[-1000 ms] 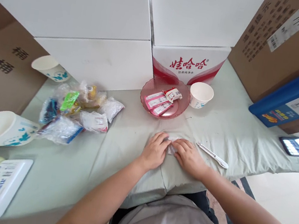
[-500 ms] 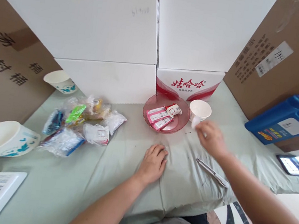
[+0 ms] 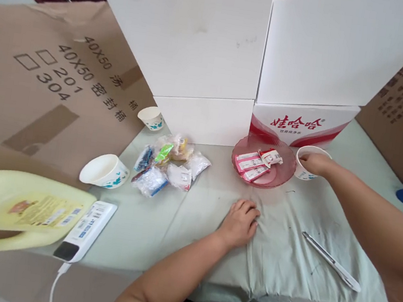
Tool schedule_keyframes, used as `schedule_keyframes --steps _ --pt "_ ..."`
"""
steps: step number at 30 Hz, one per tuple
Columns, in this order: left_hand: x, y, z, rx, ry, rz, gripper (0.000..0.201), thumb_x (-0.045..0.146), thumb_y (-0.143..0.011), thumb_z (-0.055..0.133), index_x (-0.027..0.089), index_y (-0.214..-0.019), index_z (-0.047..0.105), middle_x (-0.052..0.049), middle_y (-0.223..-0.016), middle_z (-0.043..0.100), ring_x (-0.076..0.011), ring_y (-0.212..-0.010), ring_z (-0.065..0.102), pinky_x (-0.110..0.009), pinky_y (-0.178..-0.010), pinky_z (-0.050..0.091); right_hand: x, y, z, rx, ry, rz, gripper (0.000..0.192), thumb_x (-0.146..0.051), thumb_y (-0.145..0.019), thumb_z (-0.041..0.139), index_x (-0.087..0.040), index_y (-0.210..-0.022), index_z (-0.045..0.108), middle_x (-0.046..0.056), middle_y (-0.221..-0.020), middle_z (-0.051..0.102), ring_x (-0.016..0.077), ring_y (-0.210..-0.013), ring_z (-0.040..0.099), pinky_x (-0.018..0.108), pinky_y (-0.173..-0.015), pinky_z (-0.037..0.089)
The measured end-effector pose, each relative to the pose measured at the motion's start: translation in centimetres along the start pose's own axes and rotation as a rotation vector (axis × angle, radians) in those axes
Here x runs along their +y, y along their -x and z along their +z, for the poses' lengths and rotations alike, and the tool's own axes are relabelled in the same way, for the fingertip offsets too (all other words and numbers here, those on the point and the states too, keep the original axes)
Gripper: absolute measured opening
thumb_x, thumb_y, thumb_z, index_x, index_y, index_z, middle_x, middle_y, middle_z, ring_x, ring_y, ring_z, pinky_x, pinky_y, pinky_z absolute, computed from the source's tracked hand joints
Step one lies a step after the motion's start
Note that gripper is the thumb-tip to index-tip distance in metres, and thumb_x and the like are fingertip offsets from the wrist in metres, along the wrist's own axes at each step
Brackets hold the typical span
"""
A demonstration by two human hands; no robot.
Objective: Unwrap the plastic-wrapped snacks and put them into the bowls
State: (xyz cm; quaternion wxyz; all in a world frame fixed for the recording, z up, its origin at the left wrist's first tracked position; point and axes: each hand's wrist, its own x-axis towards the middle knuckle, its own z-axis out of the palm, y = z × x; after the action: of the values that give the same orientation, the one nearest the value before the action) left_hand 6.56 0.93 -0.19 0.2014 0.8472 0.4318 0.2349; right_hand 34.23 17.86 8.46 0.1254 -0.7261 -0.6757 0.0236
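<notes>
My left hand [image 3: 241,221] lies palm down on the green cloth, fingers out and holding nothing. It rests in front of a pink glass dish [image 3: 280,179]. In that dish are several pink-and-white packets [image 3: 250,163] and a small red-and-white wrapped packet [image 3: 271,157]. Just right of the dish stands a white paper cup [image 3: 303,174] with a blue-green print. My right hand [image 3: 315,164] reaches into this cup from the right. Its fingertips are inside, hidden by the hand and the cup, so their grip does not show.
A pile of plastic-wrapped packets [image 3: 171,164] lies to the left, with two more paper cups [image 3: 106,171] nearby. A yellow jug [image 3: 28,206] and a white power bank [image 3: 89,230] sit front left. Right of my left hand is a silver pen [image 3: 332,262]. White boxes [image 3: 201,121] stand behind.
My right hand has moved from in front of the cup, where it held a small white piece, to inside the cup. The camera view has turned left. My left hand stays on the cloth.
</notes>
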Motion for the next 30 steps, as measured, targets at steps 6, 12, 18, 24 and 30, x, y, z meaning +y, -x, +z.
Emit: schedule_keyframes --steps 6,12,18,24,30 --pt "-0.2 0.0 0.2 0.018 0.035 0.023 0.025 0.018 -0.08 0.063 0.018 -0.105 0.065 -0.01 -0.116 0.061 -0.0263 -0.114 0.051 -0.045 -0.098 0.047 0.7 6.7 -2.4 0.049 0.005 -0.038 0.03 -0.03 -0.093 0.047 -0.015 -0.106 0.069 0.019 -0.116 0.066 0.0272 -0.111 0.056 0.039 -0.076 0.039" --pt "-3.4 -0.7 -2.8 0.364 -0.106 -0.143 0.027 0.018 -0.085 0.053 0.015 -0.111 0.06 -0.015 -0.116 0.059 -0.0278 -0.112 0.055 -0.048 -0.099 0.046 5.2 19.3 1.4 0.072 -0.191 -0.261 0.028 -0.057 -0.088 0.049 -0.037 -0.093 0.067 0.014 -0.098 0.07 0.0292 -0.093 0.065 0.045 -0.078 0.049" --pt "-8.8 -3.4 -9.9 0.445 -0.6 -0.481 0.048 0.02 -0.08 0.059 0.01 -0.127 0.052 -0.024 -0.125 0.055 -0.042 -0.122 0.046 -0.06 -0.096 0.038 7.3 26.6 5.1 0.194 -0.08 -0.272 0.04 -0.054 -0.093 0.042 -0.028 -0.104 0.069 0.012 -0.099 0.066 0.0298 -0.091 0.063 0.047 -0.083 0.05" --pt "-9.3 -4.6 -12.1 0.08 -0.662 -0.484 0.03 0.012 -0.083 0.052 0.012 -0.112 0.063 -0.021 -0.11 0.064 -0.0382 -0.113 0.055 -0.054 -0.093 0.041 6.1 27.1 4.8 0.227 0.011 -0.3 0.039 -0.045 -0.096 0.044 -0.017 -0.105 0.069 0.012 -0.096 0.065 0.0265 -0.09 0.059 0.041 -0.082 0.048" --pt "-2.0 -0.6 -7.2 -0.149 -0.244 0.096 0.037 0.022 -0.083 0.063 0.025 -0.12 0.059 -0.007 -0.117 0.067 -0.0264 -0.108 0.06 -0.044 -0.094 0.047 5.3 26.9 4.3 0.153 -0.055 -0.265 0.038 -0.042 -0.098 0.04 -0.018 -0.109 0.068 0.011 -0.095 0.067 0.0253 -0.089 0.062 0.04 -0.081 0.051"
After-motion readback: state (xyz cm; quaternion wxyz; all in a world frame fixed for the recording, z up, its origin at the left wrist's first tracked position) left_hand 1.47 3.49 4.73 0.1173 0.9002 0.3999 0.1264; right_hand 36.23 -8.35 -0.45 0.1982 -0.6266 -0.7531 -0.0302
